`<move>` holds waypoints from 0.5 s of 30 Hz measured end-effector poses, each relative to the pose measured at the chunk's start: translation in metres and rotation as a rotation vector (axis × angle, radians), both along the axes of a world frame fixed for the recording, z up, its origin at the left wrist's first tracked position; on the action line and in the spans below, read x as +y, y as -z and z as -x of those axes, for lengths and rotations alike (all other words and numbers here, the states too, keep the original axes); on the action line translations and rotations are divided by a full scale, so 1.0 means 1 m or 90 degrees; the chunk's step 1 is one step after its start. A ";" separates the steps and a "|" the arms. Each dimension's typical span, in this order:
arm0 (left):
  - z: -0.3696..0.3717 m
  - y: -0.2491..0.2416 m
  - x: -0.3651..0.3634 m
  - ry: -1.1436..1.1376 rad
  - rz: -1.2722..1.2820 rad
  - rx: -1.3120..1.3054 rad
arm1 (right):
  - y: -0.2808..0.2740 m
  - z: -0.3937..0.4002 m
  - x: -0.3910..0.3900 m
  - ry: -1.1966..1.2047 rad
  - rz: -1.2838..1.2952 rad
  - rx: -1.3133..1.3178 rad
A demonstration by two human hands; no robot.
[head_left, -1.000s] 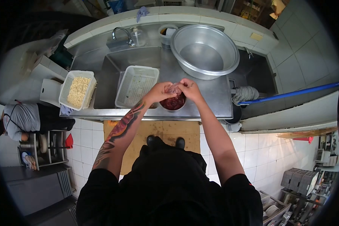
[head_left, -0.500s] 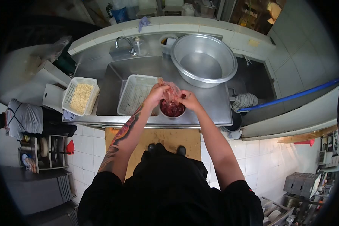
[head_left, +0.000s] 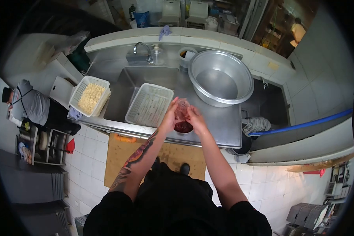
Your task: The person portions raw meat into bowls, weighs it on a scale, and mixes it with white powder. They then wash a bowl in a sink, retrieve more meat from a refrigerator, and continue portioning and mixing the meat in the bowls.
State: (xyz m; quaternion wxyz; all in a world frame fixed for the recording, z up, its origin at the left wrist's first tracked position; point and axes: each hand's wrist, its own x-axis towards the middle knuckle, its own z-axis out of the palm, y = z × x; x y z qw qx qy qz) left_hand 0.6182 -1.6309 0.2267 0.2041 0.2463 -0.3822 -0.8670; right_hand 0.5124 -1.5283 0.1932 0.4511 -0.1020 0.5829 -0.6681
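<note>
A clear plastic bag [head_left: 181, 110] smeared with red is gripped between my two hands. My left hand [head_left: 170, 118] holds its left side with the fingers closed, and my right hand [head_left: 197, 120] pinches the right side. Directly beneath the bag, a bowl with dark red, wet meat [head_left: 183, 127] stands on the steel counter near its front edge; my hands partly hide it. Just left of my left hand, a white perforated basket [head_left: 148, 105] rests in the sink.
Pale thin strips fill another white basket [head_left: 102, 103] at the sink's left. A large metal basin [head_left: 221, 78] stands behind my right hand. The faucet [head_left: 148, 55] rises behind the sink. A mop head [head_left: 257, 125] lies right, with a blue pole [head_left: 302, 126]. A person [head_left: 31, 102] bends at far left.
Both hands have turned and drawn the bag together over the bowl; it looks more bunched and less spread. The whole view has shifted, with the counter lower in the picture.
</note>
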 end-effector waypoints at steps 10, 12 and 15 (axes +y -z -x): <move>0.007 0.056 0.011 -0.102 -0.076 -0.002 | -0.018 -0.034 0.019 -0.075 0.035 0.320; 0.004 0.061 0.007 -0.120 -0.102 0.021 | -0.008 -0.034 0.022 0.017 0.100 0.385; -0.002 0.059 0.006 -0.121 -0.020 -0.041 | -0.005 -0.025 0.030 0.099 0.123 0.282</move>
